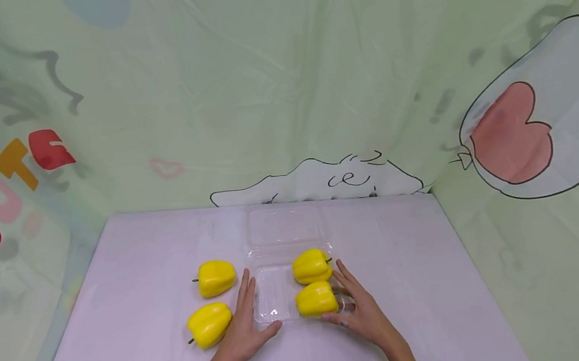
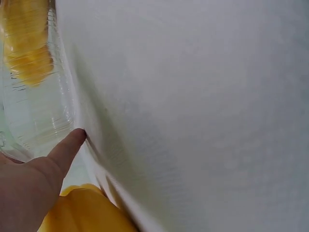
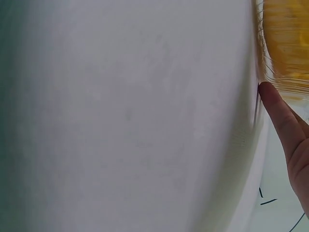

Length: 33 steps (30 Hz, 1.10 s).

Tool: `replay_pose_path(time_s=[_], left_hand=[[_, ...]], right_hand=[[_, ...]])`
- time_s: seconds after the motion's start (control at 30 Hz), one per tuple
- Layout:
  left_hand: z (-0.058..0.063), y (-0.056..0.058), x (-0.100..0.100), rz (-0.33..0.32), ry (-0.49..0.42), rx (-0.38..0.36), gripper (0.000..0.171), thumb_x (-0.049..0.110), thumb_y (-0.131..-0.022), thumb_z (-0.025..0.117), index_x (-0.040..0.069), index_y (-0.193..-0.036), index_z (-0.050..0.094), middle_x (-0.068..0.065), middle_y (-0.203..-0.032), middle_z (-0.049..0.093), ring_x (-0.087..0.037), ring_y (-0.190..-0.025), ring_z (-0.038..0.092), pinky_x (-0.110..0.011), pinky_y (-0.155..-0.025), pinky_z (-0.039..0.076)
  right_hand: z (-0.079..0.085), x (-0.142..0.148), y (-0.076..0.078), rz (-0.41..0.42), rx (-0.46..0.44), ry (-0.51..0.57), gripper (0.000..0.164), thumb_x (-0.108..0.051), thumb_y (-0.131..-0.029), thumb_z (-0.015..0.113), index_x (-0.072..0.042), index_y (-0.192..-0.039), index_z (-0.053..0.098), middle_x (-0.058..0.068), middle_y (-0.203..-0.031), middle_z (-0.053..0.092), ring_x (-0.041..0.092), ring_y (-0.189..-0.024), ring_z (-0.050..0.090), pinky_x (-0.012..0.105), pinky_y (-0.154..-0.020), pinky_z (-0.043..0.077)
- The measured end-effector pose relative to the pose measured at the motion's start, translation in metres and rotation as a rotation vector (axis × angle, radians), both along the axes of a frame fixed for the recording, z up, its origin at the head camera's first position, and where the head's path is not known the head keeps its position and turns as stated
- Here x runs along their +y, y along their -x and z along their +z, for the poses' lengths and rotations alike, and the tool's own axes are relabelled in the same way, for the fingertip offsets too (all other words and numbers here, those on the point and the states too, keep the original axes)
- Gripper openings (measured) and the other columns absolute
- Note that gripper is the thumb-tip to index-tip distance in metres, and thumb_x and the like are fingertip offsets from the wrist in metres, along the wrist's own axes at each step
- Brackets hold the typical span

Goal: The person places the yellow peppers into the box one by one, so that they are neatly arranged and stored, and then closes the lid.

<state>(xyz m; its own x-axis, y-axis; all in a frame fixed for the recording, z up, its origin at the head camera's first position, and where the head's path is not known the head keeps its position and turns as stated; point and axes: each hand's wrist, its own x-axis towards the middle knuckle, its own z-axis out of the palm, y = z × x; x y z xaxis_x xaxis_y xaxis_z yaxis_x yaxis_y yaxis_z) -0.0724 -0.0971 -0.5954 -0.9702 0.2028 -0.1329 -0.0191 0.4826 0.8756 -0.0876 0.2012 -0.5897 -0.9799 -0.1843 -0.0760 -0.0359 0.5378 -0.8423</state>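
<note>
A clear plastic clamshell box (image 1: 275, 298) lies opened on the table, its lid (image 1: 285, 225) folded back. Two yellow bell peppers, one behind (image 1: 310, 266) and one in front (image 1: 315, 299), occupy its right half. My left hand (image 1: 245, 332) is at the box's left side, fingers extended and thumb by the near left corner. On the right side, my right hand (image 1: 364, 313) has its fingers spread along the box and its thumb near the front pepper. The right wrist view shows a fingertip by the ribbed wall, with yellow pepper (image 3: 289, 38) behind it.
Left of the box lie two more yellow bell peppers, one farther back (image 1: 217, 278) and one (image 1: 210, 325) close beside my left hand. A pale cloth covers the table (image 1: 427, 309). Printed fabric walls (image 1: 266, 96) rise behind and at both sides.
</note>
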Motion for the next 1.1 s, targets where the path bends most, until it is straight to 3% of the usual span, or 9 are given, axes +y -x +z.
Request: replay_pose_path(time_s=[0.27,0.43,0.63,0.8,0.9,1.1], left_hand=[[0.012,-0.003,0.002,-0.005,0.094,0.014,0.111,0.031,-0.089,0.084,0.015,-0.172,0.013,0.002,-0.182,-0.008,-0.039,-0.166,0.019,-0.063,-0.129,0.032],[0.02,-0.006,0.003,-0.001,0.175,0.054,0.105,0.031,-0.092,0.082,0.013,-0.171,0.016,-0.006,-0.182,0.002,-0.04,-0.165,0.021,-0.062,-0.13,0.032],[0.032,-0.008,0.0,0.024,0.313,0.208,0.083,0.03,-0.101,0.072,0.007,-0.168,0.027,-0.01,-0.177,0.027,-0.039,-0.162,0.03,-0.057,-0.131,0.033],[0.044,-0.012,-0.012,0.089,0.384,0.372,0.073,0.022,-0.097,0.076,0.007,-0.16,0.044,-0.011,-0.164,0.05,-0.038,-0.152,0.047,-0.055,-0.125,0.044],[0.052,-0.014,-0.026,0.125,0.392,0.421,0.068,0.016,-0.093,0.08,0.007,-0.154,0.053,-0.013,-0.156,0.058,-0.037,-0.146,0.054,-0.054,-0.12,0.049],[0.064,-0.018,-0.063,0.161,0.421,0.336,0.061,0.012,-0.088,0.084,0.012,-0.145,0.063,-0.011,-0.145,0.065,-0.033,-0.135,0.06,-0.055,-0.114,0.054]], right_hand=[[0.0,-0.003,-0.001,-0.024,-0.022,-0.023,0.107,-0.041,-0.077,0.095,-0.025,-0.166,0.038,-0.004,-0.18,0.018,0.036,-0.139,0.062,0.046,-0.1,0.065],[0.0,-0.003,-0.001,-0.025,-0.023,-0.028,0.107,-0.043,-0.077,0.094,-0.025,-0.166,0.037,-0.005,-0.18,0.018,0.035,-0.139,0.062,0.045,-0.1,0.064],[-0.001,-0.002,0.0,-0.019,0.005,-0.012,0.107,-0.04,-0.078,0.095,-0.023,-0.166,0.037,0.001,-0.18,0.018,0.035,-0.137,0.063,0.045,-0.101,0.064],[-0.001,-0.002,0.0,-0.011,0.01,-0.004,0.106,-0.04,-0.079,0.093,-0.021,-0.166,0.037,0.004,-0.18,0.017,0.038,-0.137,0.063,0.045,-0.101,0.064],[-0.001,-0.002,0.0,-0.015,-0.007,-0.001,0.106,-0.041,-0.078,0.094,-0.023,-0.166,0.036,0.0,-0.18,0.017,0.036,-0.139,0.062,0.045,-0.103,0.063],[0.0,-0.002,0.0,-0.016,0.002,-0.008,0.105,-0.038,-0.078,0.094,-0.021,-0.165,0.038,0.002,-0.18,0.017,0.039,-0.139,0.061,0.044,-0.103,0.063]])
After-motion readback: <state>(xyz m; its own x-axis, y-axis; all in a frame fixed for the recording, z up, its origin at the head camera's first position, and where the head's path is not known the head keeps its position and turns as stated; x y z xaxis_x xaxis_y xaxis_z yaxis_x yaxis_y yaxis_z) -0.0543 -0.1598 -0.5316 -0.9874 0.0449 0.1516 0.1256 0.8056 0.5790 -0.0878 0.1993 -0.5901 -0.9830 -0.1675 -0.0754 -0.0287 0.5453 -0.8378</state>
